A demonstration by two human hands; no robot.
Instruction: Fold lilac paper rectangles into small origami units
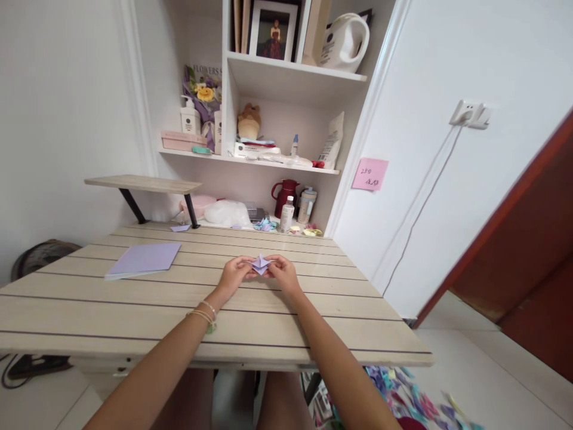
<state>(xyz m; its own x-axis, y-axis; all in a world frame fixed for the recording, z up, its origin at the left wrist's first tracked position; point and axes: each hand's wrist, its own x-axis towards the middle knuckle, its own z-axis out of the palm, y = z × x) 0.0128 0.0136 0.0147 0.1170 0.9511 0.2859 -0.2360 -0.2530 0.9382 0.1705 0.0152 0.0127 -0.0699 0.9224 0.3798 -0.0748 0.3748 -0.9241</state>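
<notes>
Between my two hands, over the middle of the slatted table (179,316), is a small folded piece of purple paper (260,264) with pointed corners, one of them sticking up in the centre. My left hand (234,276) pinches its left side, with bracelets on the wrist behind. The right side of the paper is pinched by my right hand (283,273). Some fingertips are hidden under the paper. A stack of flat purple paper sheets (145,257) lies on the table, left of my hands.
At the back stand a clear bottle (287,215), a red jug (285,198) and a tumbler (307,205), with folded paper pieces (265,224) beside them. A small raised shelf (143,183) sits at the back left. Many colourful paper pieces (398,394) lie on the floor at right.
</notes>
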